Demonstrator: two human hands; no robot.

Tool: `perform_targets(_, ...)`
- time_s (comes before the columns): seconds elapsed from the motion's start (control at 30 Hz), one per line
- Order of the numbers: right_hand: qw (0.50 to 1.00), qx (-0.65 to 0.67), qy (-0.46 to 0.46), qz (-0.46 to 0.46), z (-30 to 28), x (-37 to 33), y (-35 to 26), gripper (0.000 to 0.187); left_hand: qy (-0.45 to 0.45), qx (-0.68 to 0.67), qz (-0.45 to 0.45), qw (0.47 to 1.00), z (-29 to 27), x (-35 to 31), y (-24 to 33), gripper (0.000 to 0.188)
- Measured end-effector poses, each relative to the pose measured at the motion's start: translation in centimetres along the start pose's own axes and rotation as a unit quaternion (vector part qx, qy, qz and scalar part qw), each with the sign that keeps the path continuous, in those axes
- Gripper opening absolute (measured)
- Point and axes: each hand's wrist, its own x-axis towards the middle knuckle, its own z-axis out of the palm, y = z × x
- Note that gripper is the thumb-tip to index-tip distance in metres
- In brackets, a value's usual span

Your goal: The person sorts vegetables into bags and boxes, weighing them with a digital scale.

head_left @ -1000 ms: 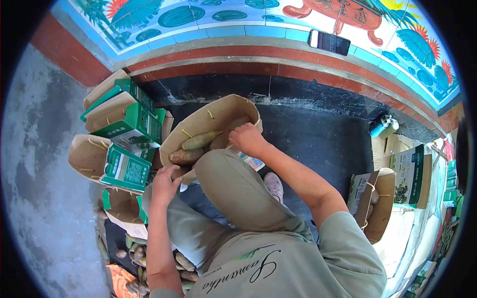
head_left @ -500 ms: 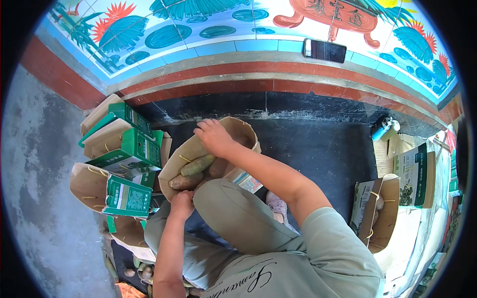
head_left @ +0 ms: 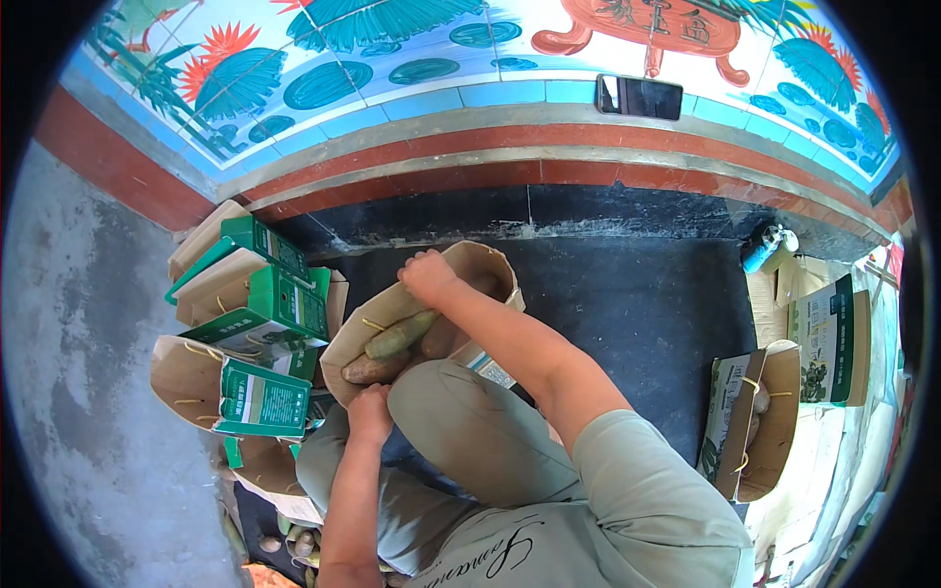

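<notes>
A brown cardboard carton (head_left: 345,335) stands tilted between my knees, open side up, with a yellow cord handle on its inner wall. Inside lie a long green radish (head_left: 403,335), a brownish root vegetable (head_left: 373,369) and a reddish-brown one (head_left: 445,337). My right hand (head_left: 428,277) is closed over the carton's far rim, forearm crossing above the opening. My left hand (head_left: 369,416) is closed at the near corner, beside my knee; its fingertips are partly hidden. My forearm and knee cover part of the contents.
Several green-and-brown cartons (head_left: 263,392) stand at the left. Loose vegetables (head_left: 302,541) lie at the lower left. At the right are a carton with vegetables (head_left: 774,431), another carton (head_left: 828,338) and a blue bottle (head_left: 762,251). A phone (head_left: 639,97) rests on the wall ledge.
The view has shifted slightly. My right forearm sits a little lower and covers the shoe seen before. Both hands stay on the carton's rim, and its contents look the same.
</notes>
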Motion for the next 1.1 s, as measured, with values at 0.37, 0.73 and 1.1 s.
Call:
perform_targets(0.37,0.992,0.034,0.114,0.051,-3.2,-9.2,4.8,0.008,0.094,0.015,0.118,0.988,-2.6,1.6,1.9,0.006)
perform_targets(0.73,0.916,0.109,0.192,0.336,-8.4,-29.0,11.3,0.015,0.016,0.1,0.411,0.906,-8.2,11.9,14.8,0.015)
perform_targets(1.1,0.82,-0.031,0.145,0.552,-12.0,-48.4,12.4,0.014,0.013,0.015,0.588,0.808,-0.3,11.1,32.0,0.009)
